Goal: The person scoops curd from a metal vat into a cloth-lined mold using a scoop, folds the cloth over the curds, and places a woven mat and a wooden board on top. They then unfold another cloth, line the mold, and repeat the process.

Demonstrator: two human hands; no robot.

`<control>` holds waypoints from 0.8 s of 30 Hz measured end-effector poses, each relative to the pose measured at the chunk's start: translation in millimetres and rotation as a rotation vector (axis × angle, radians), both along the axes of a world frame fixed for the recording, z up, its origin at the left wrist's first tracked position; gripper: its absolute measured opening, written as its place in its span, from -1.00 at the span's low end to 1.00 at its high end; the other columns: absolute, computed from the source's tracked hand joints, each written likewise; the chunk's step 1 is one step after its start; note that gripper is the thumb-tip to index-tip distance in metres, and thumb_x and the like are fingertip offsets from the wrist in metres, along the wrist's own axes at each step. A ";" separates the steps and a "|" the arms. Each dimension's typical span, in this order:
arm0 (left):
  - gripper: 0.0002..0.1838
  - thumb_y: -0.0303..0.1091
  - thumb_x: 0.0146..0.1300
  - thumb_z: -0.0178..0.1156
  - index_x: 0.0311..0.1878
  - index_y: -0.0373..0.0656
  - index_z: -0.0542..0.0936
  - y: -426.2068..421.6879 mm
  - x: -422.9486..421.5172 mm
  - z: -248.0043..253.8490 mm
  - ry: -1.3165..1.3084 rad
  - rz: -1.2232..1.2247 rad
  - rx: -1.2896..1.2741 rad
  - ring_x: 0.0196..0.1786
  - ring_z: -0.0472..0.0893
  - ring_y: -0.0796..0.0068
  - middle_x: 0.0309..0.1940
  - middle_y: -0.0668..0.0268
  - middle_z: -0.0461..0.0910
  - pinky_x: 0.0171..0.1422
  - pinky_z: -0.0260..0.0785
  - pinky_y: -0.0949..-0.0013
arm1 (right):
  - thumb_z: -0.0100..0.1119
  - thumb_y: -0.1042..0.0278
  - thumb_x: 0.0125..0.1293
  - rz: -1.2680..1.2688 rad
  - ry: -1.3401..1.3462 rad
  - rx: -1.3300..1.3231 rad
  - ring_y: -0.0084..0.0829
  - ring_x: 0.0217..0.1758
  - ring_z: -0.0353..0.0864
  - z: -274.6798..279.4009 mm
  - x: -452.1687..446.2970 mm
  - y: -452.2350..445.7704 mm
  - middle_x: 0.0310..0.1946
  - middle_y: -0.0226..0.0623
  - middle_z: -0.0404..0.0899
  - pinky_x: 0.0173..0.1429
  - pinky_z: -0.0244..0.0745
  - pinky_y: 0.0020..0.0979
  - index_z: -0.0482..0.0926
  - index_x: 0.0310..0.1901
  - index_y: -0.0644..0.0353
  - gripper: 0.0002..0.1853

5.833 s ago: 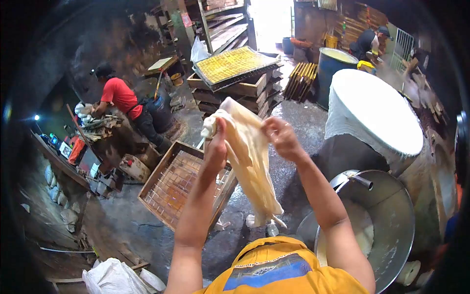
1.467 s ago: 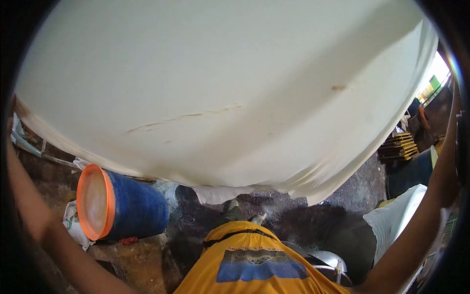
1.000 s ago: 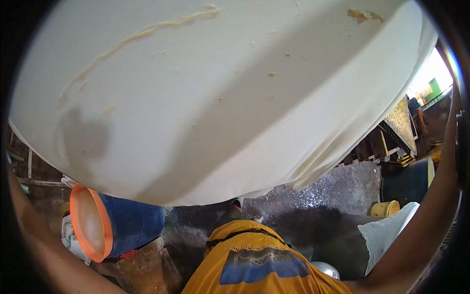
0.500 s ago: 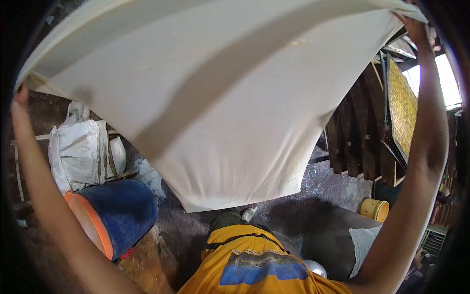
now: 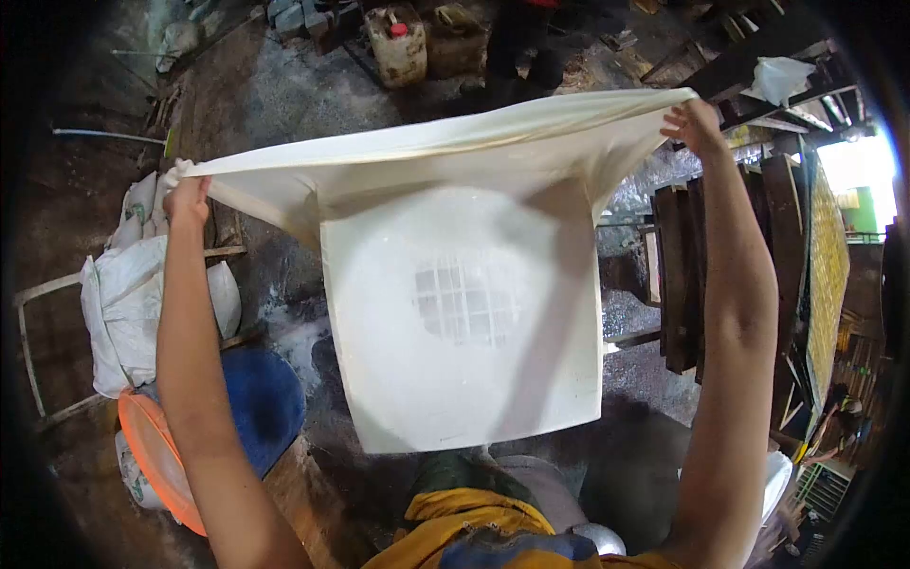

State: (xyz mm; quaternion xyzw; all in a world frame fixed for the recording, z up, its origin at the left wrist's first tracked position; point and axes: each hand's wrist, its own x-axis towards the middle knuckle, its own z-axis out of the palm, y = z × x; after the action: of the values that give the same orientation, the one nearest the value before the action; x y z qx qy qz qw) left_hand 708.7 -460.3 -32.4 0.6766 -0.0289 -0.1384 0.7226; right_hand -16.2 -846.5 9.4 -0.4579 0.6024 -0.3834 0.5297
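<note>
A large white cloth (image 5: 379,379) is spread between my two hands. Its far edge is drawn up and folded, while the near part lies flat over a squarish shape. Through the damp-looking middle of the cloth a grid pattern shows; what lies under it is hidden. At the far left corner, my left hand (image 5: 188,199) is closed on the bunched cloth. On the far right, my right hand (image 5: 697,126) pinches the other corner, some of its fingers spread. Both arms reach forward from my yellow shirt (image 5: 474,517).
White sacks (image 5: 128,308) lie at the left beside a blue barrel (image 5: 265,403) with an orange rim. Dark wooden frames (image 5: 678,275) and a yellow woven panel (image 5: 827,284) stand at the right. A dirty jerrycan (image 5: 398,57) with a red cap sits at the back.
The cloth has come down from high in front of me and now lies flatter, with the grid showing through. Both hands have lowered and moved inward, still gripping the corners.
</note>
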 end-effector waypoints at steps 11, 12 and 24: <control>-0.60 -0.35 0.09 0.31 0.00 -0.28 0.55 5.2 -279.4 -153.7 -0.849 -0.468 0.570 0.02 0.56 0.10 -0.11 0.06 0.60 0.18 0.36 0.17 | 0.08 0.19 0.35 0.519 0.260 0.163 -0.40 0.03 0.48 -283.5 -77.5 200.4 0.03 -0.25 0.51 0.17 0.39 -0.36 0.43 0.21 0.23 -0.54; -0.62 -0.36 0.09 0.30 0.01 -0.20 0.56 7.2 -335.2 -161.1 -0.853 -0.599 0.567 0.12 0.51 0.10 -0.04 0.06 0.57 0.25 0.29 0.10 | 0.04 0.15 0.39 0.345 0.057 0.359 -0.46 0.01 0.51 -327.7 -92.5 238.0 0.01 -0.35 0.54 0.13 0.42 -0.38 0.51 0.13 0.18 -0.62; -0.50 -0.21 0.25 0.11 0.24 -0.16 0.40 -14.9 -642.3 -180.3 -1.164 -1.433 0.715 0.47 0.00 -0.11 0.42 0.02 0.07 0.45 -0.18 -0.24 | 0.05 0.38 0.38 0.017 -0.005 -0.034 -0.64 -0.23 0.47 -165.4 -122.6 286.5 -0.27 -0.48 0.50 -0.15 0.44 -0.53 0.47 -0.05 0.19 -0.84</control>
State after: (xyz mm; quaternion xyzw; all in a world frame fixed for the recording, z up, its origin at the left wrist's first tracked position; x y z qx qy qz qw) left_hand 66.3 -475.2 -212.7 0.6400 -0.7387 -0.1894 0.0942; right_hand -138.8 -560.0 -156.1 -0.4710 0.5904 -0.3902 0.5266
